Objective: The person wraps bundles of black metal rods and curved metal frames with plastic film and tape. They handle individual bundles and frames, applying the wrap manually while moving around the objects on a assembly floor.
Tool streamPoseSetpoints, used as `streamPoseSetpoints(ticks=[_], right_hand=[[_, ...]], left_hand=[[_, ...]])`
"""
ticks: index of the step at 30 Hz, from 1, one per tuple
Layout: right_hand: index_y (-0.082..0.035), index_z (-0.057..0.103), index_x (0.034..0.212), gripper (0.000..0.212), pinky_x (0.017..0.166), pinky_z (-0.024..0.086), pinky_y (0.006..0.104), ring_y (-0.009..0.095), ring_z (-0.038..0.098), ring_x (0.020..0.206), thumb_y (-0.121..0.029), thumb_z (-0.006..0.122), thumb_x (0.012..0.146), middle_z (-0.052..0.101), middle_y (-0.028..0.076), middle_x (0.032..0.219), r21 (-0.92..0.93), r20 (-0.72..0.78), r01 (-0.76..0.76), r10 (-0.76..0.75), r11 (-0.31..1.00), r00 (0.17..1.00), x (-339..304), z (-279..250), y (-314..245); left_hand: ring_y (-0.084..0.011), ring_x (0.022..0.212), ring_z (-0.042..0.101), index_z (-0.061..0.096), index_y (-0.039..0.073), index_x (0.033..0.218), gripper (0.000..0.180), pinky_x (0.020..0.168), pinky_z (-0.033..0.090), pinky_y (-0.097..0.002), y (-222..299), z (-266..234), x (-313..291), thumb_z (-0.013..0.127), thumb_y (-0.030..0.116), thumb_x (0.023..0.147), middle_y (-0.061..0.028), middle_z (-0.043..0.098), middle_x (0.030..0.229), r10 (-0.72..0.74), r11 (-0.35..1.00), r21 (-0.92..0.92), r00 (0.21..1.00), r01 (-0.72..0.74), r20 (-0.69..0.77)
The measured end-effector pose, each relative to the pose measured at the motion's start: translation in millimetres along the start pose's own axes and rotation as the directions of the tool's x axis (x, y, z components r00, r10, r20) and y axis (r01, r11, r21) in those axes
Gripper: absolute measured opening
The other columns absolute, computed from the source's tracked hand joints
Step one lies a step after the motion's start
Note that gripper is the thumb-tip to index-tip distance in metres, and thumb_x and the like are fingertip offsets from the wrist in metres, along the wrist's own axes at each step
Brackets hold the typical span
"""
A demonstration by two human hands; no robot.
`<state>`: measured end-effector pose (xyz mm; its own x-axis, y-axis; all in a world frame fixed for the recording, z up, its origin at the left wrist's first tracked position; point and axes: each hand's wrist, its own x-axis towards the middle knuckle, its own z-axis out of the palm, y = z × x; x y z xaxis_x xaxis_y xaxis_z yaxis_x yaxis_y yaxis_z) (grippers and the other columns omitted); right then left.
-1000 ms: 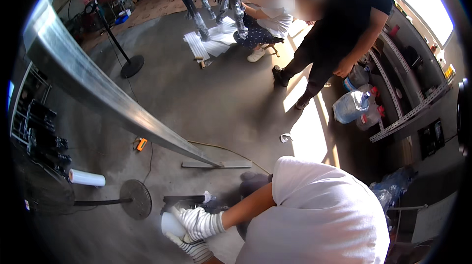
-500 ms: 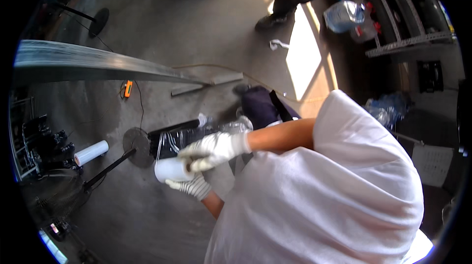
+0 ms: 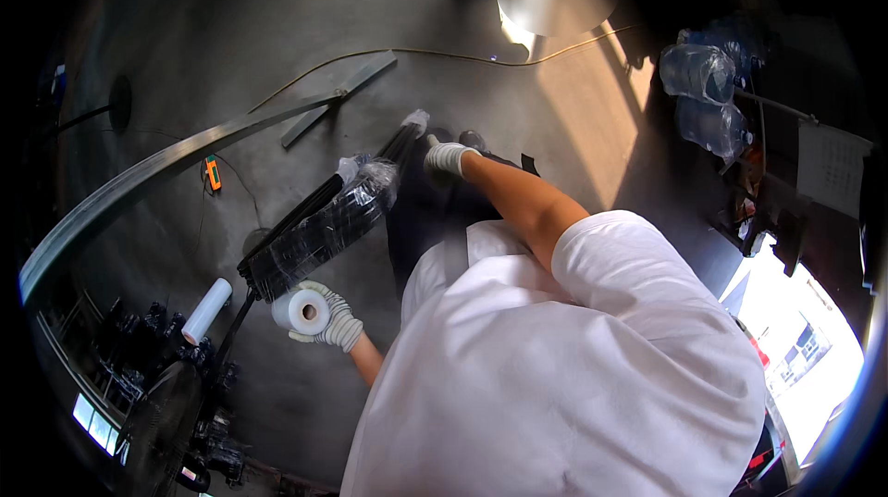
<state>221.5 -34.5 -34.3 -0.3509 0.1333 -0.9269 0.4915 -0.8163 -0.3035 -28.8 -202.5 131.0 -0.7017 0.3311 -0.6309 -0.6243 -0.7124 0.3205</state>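
Observation:
My left hand (image 3: 337, 317), in a striped white glove, is closed round a roll of clear stretch film (image 3: 289, 312), its hollow core end facing up. The roll sits against the lower end of a long black bundle (image 3: 319, 236) wrapped in shiny clear film. Black poles lie along the bundle, with clear film bunched over their far end. My right hand (image 3: 449, 160), gloved alike, is off the roll, out above my dark trousers near the bundle's far end. Its fingers are mostly hidden in shadow, so what they hold, if anything, does not show.
A second film roll (image 3: 206, 310) lies at the left, near black wrapped items. A metal bar (image 3: 185, 164) curves across the left, joined to a crosspiece on the floor. An orange device (image 3: 214, 175) with a cord lies beyond the bundle. Large water bottles (image 3: 698, 73) are at the right.
My right hand has come off the film roll and moved away to the far right. The roll has turned its core end upward in my left hand. The view has shifted.

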Motion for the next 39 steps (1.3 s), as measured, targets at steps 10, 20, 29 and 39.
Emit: streamPoseSetpoints(ticks=[10, 20, 29, 39], right_hand=[[-0.017, 0.035, 0.13, 0.05, 0.055, 0.05, 0.038, 0.025, 0.061, 0.057, -0.027, 0.052, 0.084, 0.063, 0.013, 0.077, 0.164, -0.086, 0.053, -0.039, 0.985, 0.996, -19.8, -3.5, 58.0], [-0.023, 0.023, 0.136, 0.066, 0.056, 0.053, 0.0393, 0.027, 0.063, 0.06, -0.02, 0.055, 0.079, 0.065, 0.015, 0.078, 0.119, -0.019, 0.03, -0.028, 0.992, 0.999, -31.7, -10.1, 58.8], [-0.029, 0.013, 0.139, 0.077, 0.056, 0.052, 0.0374, 0.024, 0.061, 0.06, -0.015, 0.056, 0.076, 0.062, 0.013, 0.08, 0.107, 0.015, 0.039, -0.041, 0.993, 0.999, -65.7, -13.0, 51.6], [-0.022, 0.034, 0.126, 0.061, 0.068, 0.05, 0.0389, 0.025, 0.059, 0.078, -0.018, 0.059, 0.071, 0.059, 0.012, 0.092, -0.066, 0.082, 0.227, -0.222, 0.972, 0.972, -71.1, -53.9, 54.1]], left_hand=[[-0.0322, 0.1, 0.054, 0.055, -0.001, 0.103, 0.061, 0.092, 0.04, -0.0522, 3.3, -13.5, 3.0, 0.06, 0.05, 0.069, -0.0147, 0.061, 0.102, -0.012, 0.999, -0.032, 0.999, 0.013, 0.031], [-0.0297, 0.093, 0.058, 0.056, 0.002, 0.101, 0.058, 0.085, 0.045, -0.05, 1.6, -18.0, 9.4, 0.065, 0.048, 0.067, -0.0114, 0.063, 0.096, -0.017, 0.999, -0.044, 0.998, 0.02, 0.063], [-0.0323, 0.098, 0.056, 0.053, 0.001, 0.106, 0.06, 0.089, 0.043, -0.0502, -1.4, -12.9, 6.7, 0.066, 0.043, 0.066, -0.0143, 0.061, 0.101, -0.089, 0.992, -0.078, 0.986, 0.101, 0.141], [-0.0309, 0.099, 0.056, 0.053, 0.002, 0.107, 0.055, 0.09, 0.043, -0.0499, -83.4, -7.9, -2.1, 0.066, 0.04, 0.069, -0.0124, 0.06, 0.104, -0.175, 0.984, -0.001, 0.972, 0.178, 0.154]])
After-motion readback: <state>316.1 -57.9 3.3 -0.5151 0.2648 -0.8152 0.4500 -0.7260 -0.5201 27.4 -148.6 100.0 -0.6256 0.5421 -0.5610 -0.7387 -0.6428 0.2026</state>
